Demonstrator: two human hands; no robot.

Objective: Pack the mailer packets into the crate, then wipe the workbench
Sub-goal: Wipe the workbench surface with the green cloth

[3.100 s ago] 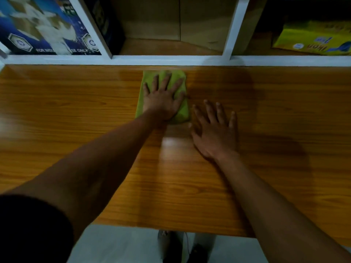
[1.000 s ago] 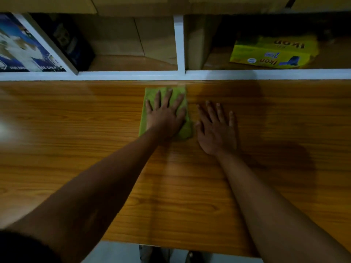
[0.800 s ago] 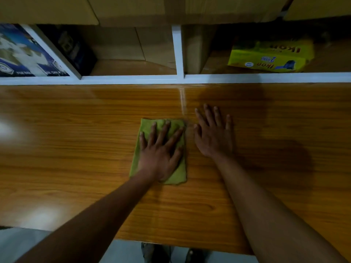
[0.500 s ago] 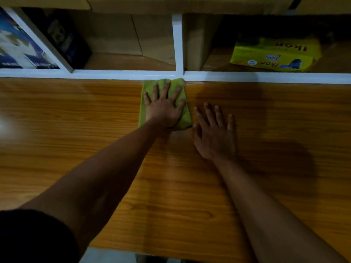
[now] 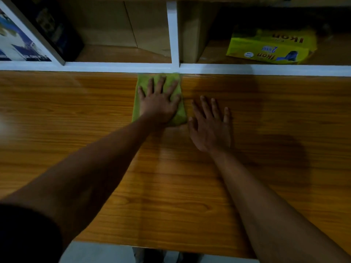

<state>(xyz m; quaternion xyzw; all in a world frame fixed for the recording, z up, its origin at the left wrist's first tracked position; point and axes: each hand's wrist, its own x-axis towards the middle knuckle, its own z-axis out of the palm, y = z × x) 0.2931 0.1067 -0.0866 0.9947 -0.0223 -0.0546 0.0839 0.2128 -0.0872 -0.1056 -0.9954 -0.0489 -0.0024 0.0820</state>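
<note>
**Cloth Reaches the Back Edge as Workbench Wipe Goes On**

A person's left hand (image 5: pixel 158 103) lies flat, fingers straight and spread, on a folded green microfibre cloth (image 5: pixel 178 114) at about 12 o'clock on the glossy orange wood-grain workbench (image 5: pixel 76 114). The cloth's far edge is touching, or nearly touching, the white shelf frame (image 5: pixel 114 66) that runs along the back of the bench. The right hand (image 5: pixel 210 126) rests open and palm-down on bare wood just beside the cloth, at its 4 o'clock, holding nothing.

No mailer packets and no crate are in view, so the packing appears to be done and the wipe is the step in hand. To do it well, pressure should stay even across the palm and fingers so the whole cloth drags flat rather than bunching at the wrist end. Strokes should overlap and run with the grain, reaching the seam under the frame, where dust would likely gather.

The cloth sits directly under the left palm, showing past the fingertips at 12 o'clock and past the thumb side at 3 o'clock.

A yellow plastic-wrapped packet (image 5: pixel 271 47) lies in the shelf bay at 1 o'clock.
</note>
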